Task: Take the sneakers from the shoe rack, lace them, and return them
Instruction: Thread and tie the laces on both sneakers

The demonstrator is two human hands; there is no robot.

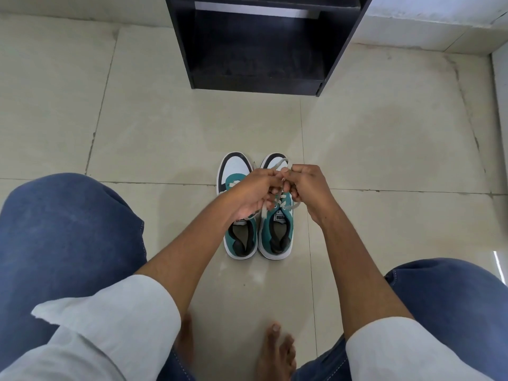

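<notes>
Two teal, white and black sneakers stand side by side on the floor, toes pointing away from me: the left sneaker and the right sneaker. My left hand and my right hand meet above the right sneaker, each pinching part of its white lace. A lace loop sticks up between my fingers. My left hand covers the middle of the left sneaker.
The dark shoe rack stands open on the floor straight ahead, its lower shelf bare. Beige floor tiles surround the shoes. My knees in blue jeans flank the view and my bare feet rest near the bottom edge.
</notes>
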